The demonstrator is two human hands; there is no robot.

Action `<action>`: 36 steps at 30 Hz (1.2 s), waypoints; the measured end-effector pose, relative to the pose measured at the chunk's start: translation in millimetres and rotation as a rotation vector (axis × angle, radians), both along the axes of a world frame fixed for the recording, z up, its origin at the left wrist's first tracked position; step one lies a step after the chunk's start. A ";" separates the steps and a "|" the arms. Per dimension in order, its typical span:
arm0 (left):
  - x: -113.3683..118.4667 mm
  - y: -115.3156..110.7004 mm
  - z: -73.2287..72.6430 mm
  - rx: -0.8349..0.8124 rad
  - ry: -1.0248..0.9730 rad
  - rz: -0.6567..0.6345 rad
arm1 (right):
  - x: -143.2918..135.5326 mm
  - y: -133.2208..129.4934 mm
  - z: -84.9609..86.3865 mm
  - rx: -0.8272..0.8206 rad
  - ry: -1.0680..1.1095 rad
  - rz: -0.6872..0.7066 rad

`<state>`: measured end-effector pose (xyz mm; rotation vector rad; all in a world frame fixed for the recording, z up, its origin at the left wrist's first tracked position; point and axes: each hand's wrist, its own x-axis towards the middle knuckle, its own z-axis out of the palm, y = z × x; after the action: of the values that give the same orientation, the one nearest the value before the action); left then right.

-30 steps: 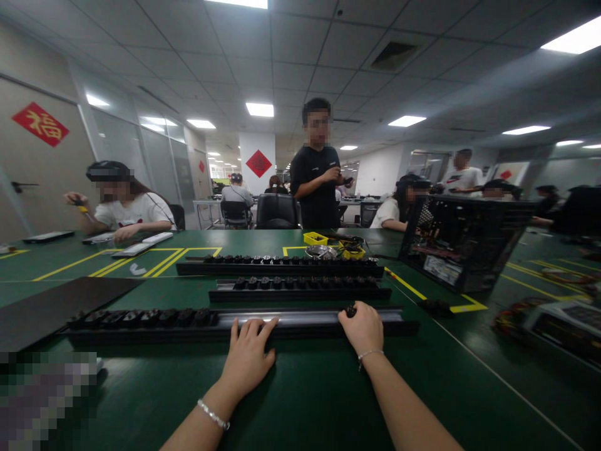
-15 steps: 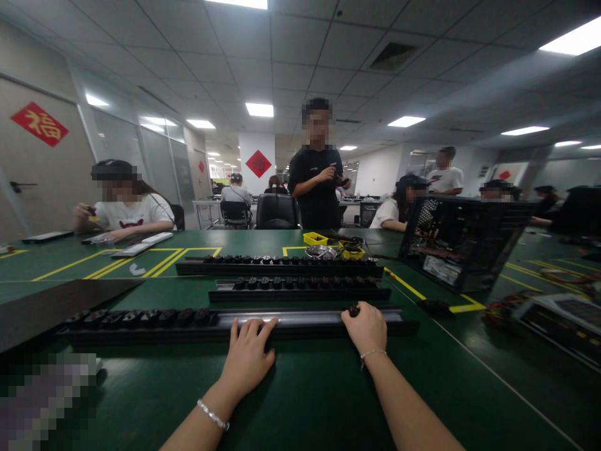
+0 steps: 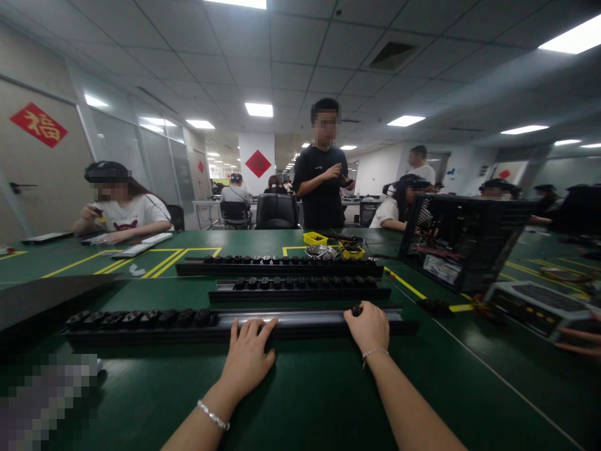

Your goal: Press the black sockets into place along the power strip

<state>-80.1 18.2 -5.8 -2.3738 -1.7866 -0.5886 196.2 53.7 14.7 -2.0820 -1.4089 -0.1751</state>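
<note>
A long black rail (image 3: 300, 327) with a shiny channel lies across the green table. Several black round parts (image 3: 150, 319) sit in a row on its left portion. My left hand (image 3: 248, 357) rests on the rail's near edge with its fingers spread, holding nothing. Near the rail's right end, my right hand (image 3: 370, 327) pinches a small black part (image 3: 357, 310) over the channel. Beyond are two more black rails, a shorter one (image 3: 300, 294) and a longer one (image 3: 277, 269), both lined with similar parts.
A yellow tray (image 3: 315, 238) and a metal dish (image 3: 320, 252) stand behind the rails. At right are an open computer case (image 3: 462, 244) and a power supply (image 3: 535, 310) with another person's hand (image 3: 582, 338) at it. A dark panel (image 3: 51, 304) lies left.
My right hand has shifted very slightly right with the part. At right, the power supply has turned and moved, and another person's hand has appeared. The dark panel's edge has changed shape.
</note>
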 end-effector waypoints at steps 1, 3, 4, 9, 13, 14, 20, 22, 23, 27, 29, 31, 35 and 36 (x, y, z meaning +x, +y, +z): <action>0.0 0.1 -0.1 -0.001 0.001 0.000 | -0.1 0.0 0.1 0.002 -0.006 -0.003; 0.0 0.2 -0.3 -0.004 0.000 0.000 | -0.1 0.0 0.1 0.004 -0.017 -0.010; 0.0 0.2 -0.4 -0.005 -0.001 -0.001 | 0.0 0.0 0.0 0.003 -0.020 -0.013; 0.1 0.4 -0.2 -0.020 0.003 0.003 | 0.9 0.1 0.0 0.004 -0.022 -0.017; 0.7 0.4 0.8 -0.026 -0.003 0.001 | 2.0 0.7 0.0 -0.006 -0.004 -0.014; 0.8 0.3 1.1 -0.023 -0.009 0.000 | 2.4 1.0 -0.3 -0.009 -0.003 -0.014; -0.2 -0.1 0.2 -0.002 -0.026 -0.009 | 5.4 3.1 -3.2 -0.005 -0.022 -0.012; -0.7 0.1 -0.8 0.003 -0.027 -0.009 | 6.3 3.4 -3.8 0.002 -0.021 -0.010; -1.0 0.3 -1.1 0.005 -0.027 -0.011 | 6.6 3.5 -3.9 0.004 -0.020 -0.011; -1.0 0.2 -0.9 0.006 -0.022 -0.012 | 7.3 3.3 -3.3 0.006 -0.009 -0.014; -0.8 -0.3 0.1 -0.003 -0.017 -0.009 | 7.4 2.8 -2.7 0.005 -0.003 -0.013; -0.6 -0.8 1.1 -0.010 -0.013 -0.006 | 7.3 2.2 -2.1 0.004 0.005 -0.012; -0.2 -1.0 3.0 -0.019 -0.008 -0.005 | 7.5 1.6 -1.5 -0.007 0.031 -0.010; -0.1 -1.0 3.4 -0.023 -0.005 -0.004 | 7.6 1.6 -1.5 -0.011 0.038 -0.012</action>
<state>-80.2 17.2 -2.4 -2.3938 -1.8003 -0.5786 203.8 55.2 13.2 -2.0922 -1.3775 -0.1320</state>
